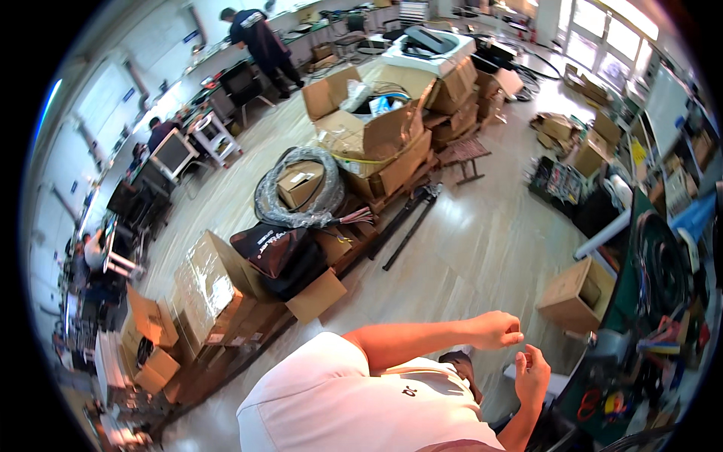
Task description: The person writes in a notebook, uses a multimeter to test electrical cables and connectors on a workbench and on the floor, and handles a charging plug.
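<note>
Right, head view: left hand point(497, 330) has fingers curled, can't tell if it pinches anything tiny; right hand point(532, 373) half-open, nothing visible in it, at its five o'clock. For control I'd keep wrists loose, elbows off the green tabletop point(605, 431). Nearest thing, open box point(566, 300), sits one-to-two o'clock of both: squarish, matte cardboard. Red looped handles point(588, 404), four o'clock. Round coil point(269, 197), ten o'clock: crinkly clear film. Floor point(452, 260) glossy, streaked.

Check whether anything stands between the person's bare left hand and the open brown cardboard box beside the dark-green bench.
Nothing visible: only pale floor shows between the left hand and the box. The bare right hand is below that gap in the picture.
</note>
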`<act>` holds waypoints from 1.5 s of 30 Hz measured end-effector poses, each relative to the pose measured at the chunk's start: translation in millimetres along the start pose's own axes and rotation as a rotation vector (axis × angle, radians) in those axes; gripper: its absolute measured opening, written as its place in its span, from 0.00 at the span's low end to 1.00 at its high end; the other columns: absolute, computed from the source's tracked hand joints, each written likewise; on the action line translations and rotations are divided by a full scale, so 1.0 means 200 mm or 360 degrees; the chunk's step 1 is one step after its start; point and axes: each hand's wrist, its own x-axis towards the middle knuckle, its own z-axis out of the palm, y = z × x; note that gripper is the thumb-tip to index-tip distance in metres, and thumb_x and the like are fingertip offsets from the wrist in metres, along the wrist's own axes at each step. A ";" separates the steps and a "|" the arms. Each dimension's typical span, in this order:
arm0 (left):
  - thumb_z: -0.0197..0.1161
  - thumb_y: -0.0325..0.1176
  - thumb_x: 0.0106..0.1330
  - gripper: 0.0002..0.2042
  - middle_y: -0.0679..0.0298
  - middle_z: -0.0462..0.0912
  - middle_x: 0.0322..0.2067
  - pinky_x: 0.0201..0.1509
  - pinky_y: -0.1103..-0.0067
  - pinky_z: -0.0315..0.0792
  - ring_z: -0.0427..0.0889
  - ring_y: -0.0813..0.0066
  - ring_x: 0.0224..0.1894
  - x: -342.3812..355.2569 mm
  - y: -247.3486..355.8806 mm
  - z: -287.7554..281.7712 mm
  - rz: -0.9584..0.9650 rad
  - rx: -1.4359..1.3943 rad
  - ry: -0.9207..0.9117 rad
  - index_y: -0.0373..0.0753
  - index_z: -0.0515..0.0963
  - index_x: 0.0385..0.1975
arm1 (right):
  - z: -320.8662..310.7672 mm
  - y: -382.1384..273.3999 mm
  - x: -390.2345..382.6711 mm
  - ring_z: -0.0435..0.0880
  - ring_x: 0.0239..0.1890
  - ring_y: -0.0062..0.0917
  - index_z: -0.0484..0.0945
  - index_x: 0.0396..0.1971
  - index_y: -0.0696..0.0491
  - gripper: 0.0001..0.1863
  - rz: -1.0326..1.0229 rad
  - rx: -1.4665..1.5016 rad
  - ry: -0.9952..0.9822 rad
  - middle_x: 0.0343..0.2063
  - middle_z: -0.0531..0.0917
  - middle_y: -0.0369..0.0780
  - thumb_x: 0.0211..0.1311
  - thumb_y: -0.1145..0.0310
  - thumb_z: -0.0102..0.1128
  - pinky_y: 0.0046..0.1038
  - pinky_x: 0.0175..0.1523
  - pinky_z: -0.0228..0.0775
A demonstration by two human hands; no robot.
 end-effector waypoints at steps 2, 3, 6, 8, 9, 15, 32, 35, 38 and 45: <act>0.53 0.44 0.69 0.17 0.52 0.81 0.37 0.45 0.66 0.72 0.80 0.57 0.41 0.11 -0.05 -0.08 0.0012 0.0003 0.0052 0.34 0.76 0.40 | 0.01 0.00 0.22 0.82 0.27 0.29 0.78 0.43 0.60 0.15 -0.0053 0.0011 -0.0045 0.26 0.82 0.44 0.59 0.69 0.63 0.28 0.37 0.73; 0.53 0.44 0.69 0.17 0.52 0.81 0.37 0.45 0.67 0.72 0.80 0.57 0.41 0.18 -0.05 -0.15 0.0001 0.0008 0.0060 0.34 0.76 0.40 | 0.02 0.01 0.33 0.82 0.27 0.28 0.78 0.43 0.60 0.15 -0.0079 0.0010 -0.0053 0.26 0.82 0.44 0.59 0.68 0.62 0.27 0.37 0.73; 0.53 0.44 0.69 0.17 0.52 0.81 0.37 0.45 0.67 0.72 0.80 0.57 0.42 0.42 -0.08 -0.36 -0.0076 0.0035 0.0141 0.34 0.76 0.40 | 0.04 0.02 0.69 0.80 0.27 0.27 0.78 0.43 0.60 0.15 -0.0098 0.0085 -0.0080 0.26 0.82 0.43 0.59 0.69 0.62 0.27 0.37 0.72; 0.53 0.44 0.69 0.17 0.52 0.81 0.37 0.45 0.67 0.72 0.80 0.57 0.41 0.60 -0.11 -0.52 -0.0145 0.0024 0.0214 0.33 0.76 0.40 | 0.04 0.02 0.96 0.80 0.27 0.26 0.78 0.43 0.60 0.15 -0.0119 0.0115 -0.0121 0.26 0.82 0.43 0.59 0.68 0.62 0.27 0.37 0.72; 0.54 0.44 0.69 0.17 0.52 0.82 0.37 0.45 0.67 0.72 0.80 0.57 0.41 0.68 -0.11 -0.61 -0.0184 0.0008 0.0250 0.33 0.76 0.40 | 0.03 0.01 1.10 0.80 0.27 0.25 0.78 0.43 0.61 0.15 -0.0169 0.0017 -0.0162 0.26 0.82 0.43 0.59 0.68 0.62 0.27 0.37 0.72; 0.55 0.45 0.68 0.18 0.56 0.83 0.32 0.44 0.71 0.73 0.81 0.64 0.36 1.09 -0.20 -1.09 -0.0230 -0.0157 0.0561 0.33 0.76 0.39 | -0.07 -0.19 1.99 0.79 0.28 0.24 0.77 0.43 0.61 0.14 -0.0305 0.0101 -0.0169 0.27 0.82 0.43 0.61 0.68 0.59 0.27 0.38 0.72; 0.55 0.41 0.70 0.16 0.61 0.81 0.32 0.44 0.78 0.73 0.79 0.75 0.37 2.65 -0.59 -2.75 -0.0397 -0.0564 0.0437 0.30 0.74 0.41 | -0.01 -0.40 4.08 0.83 0.33 0.34 0.79 0.42 0.55 0.16 -0.0080 -0.0063 -0.0103 0.29 0.84 0.43 0.58 0.61 0.61 0.32 0.40 0.74; 0.55 0.40 0.70 0.16 0.60 0.82 0.32 0.44 0.77 0.73 0.79 0.75 0.36 3.00 -0.61 -2.99 -0.0399 -0.0507 0.0373 0.30 0.74 0.41 | -0.05 -0.32 4.42 0.84 0.33 0.34 0.78 0.42 0.56 0.16 0.0011 -0.0115 -0.0074 0.29 0.84 0.43 0.59 0.61 0.61 0.32 0.40 0.74; 0.55 0.39 0.69 0.15 0.60 0.82 0.31 0.41 0.77 0.73 0.80 0.75 0.33 3.36 -0.74 -3.21 -0.0408 -0.0495 0.0470 0.30 0.75 0.39 | -0.05 -0.19 4.80 0.84 0.32 0.33 0.78 0.41 0.58 0.16 0.0082 -0.0088 -0.0070 0.29 0.84 0.44 0.59 0.62 0.61 0.30 0.39 0.75; 0.55 0.37 0.68 0.14 0.60 0.82 0.28 0.38 0.77 0.73 0.80 0.74 0.31 4.12 -1.00 -3.80 -0.0669 -0.0551 0.0701 0.30 0.77 0.35 | -0.29 -0.12 5.98 0.82 0.31 0.40 0.78 0.39 0.57 0.14 -0.0097 -0.0224 -0.0056 0.28 0.83 0.45 0.58 0.63 0.61 0.34 0.38 0.74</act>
